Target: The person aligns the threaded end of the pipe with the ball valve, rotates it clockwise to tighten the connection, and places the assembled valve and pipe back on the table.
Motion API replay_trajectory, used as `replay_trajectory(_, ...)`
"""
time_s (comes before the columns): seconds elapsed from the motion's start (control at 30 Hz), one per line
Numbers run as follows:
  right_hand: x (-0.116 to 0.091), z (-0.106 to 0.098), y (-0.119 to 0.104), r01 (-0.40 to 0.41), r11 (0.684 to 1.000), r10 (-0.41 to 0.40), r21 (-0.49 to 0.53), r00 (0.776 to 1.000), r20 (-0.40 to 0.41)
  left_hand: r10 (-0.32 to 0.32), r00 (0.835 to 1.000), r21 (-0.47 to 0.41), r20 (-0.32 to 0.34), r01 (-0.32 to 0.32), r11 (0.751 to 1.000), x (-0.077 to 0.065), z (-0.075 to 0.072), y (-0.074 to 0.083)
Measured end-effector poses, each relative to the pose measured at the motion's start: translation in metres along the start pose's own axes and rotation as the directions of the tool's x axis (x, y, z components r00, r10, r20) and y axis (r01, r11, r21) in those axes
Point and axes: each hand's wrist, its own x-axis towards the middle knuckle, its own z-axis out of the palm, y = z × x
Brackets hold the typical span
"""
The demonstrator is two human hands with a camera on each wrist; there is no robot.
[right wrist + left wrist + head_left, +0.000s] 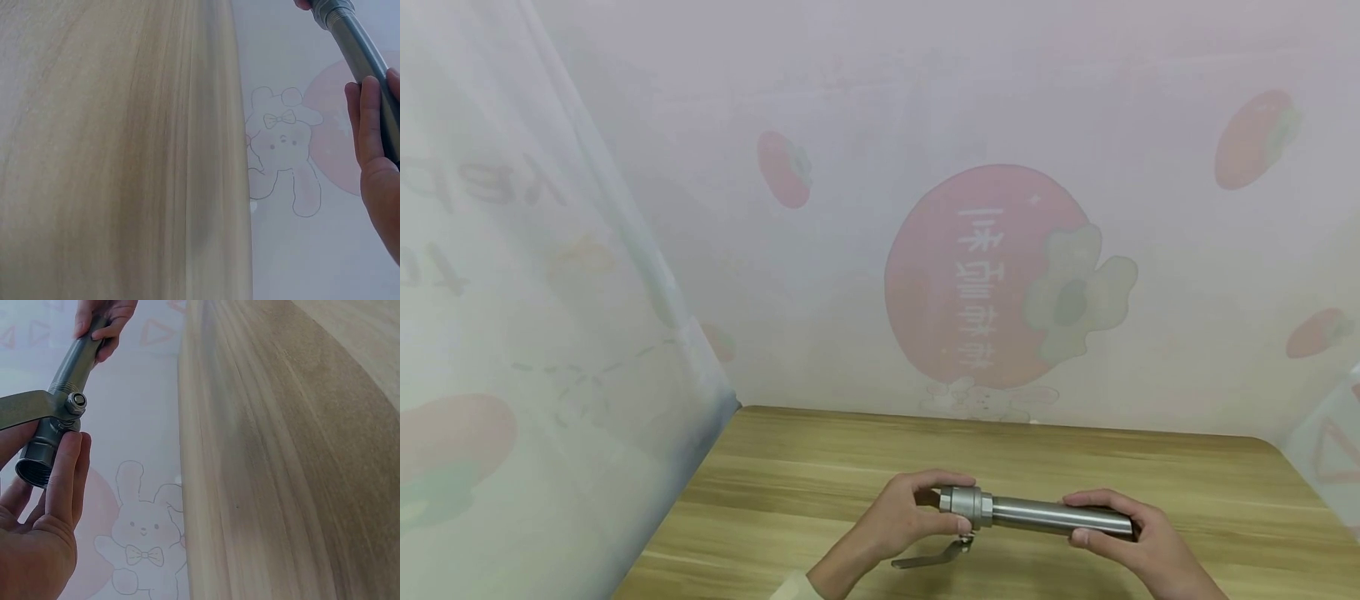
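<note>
A metal ball valve (pixel 966 505) with a lever handle (pixel 928 560) is joined to a smooth steel pipe (pixel 1037 515). My left hand (pixel 898 518) grips the valve body between thumb and fingers, the lever pointing down and to the left. My right hand (pixel 1131 533) holds the pipe near its far right end, thumb in front and fingers behind. In the left wrist view the valve's open threaded end (pixel 34 470) faces the camera. Threads (pixel 65 387) show where the pipe enters the valve. Both hands keep the assembly above the table, nearly level.
The wooden table (pixel 820 450) lies beneath the hands, its rounded back corners in view. A pale cloth curtain (pixel 835 317) printed with strawberries hangs behind it. Another cloth (pixel 587 317) hangs along the left side.
</note>
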Motion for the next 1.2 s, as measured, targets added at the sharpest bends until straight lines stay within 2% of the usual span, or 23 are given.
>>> replay_trajectory(0.17,0.0012,-0.0012,-0.0011,-0.03,1.0,0.029,0.008,0.999,0.013,0.003,1.0,0.005,0.001,-0.003,1.0,0.0003,-0.0001,0.0007)
replay_trajectory(0.3,0.0013,-0.0021,-0.0016,-0.018,0.999,0.017,0.03,0.999,0.029,0.009,1.0,0.009,0.002,-0.009,1.0,0.0007,-0.0001,0.0013)
replay_trajectory(0.6,0.003,-0.0021,-0.002,-0.043,0.996,0.04,0.084,0.999,0.03,0.002,1.0,-0.035,0.018,-0.001,0.999,0.0009,0.0002,0.0023)
replay_trajectory(1.2,0.0043,0.0017,0.0002,-0.034,0.99,0.036,0.138,0.999,-0.008,0.014,1.0,-0.004,0.005,-0.014,1.0,0.0011,0.0023,0.0022)
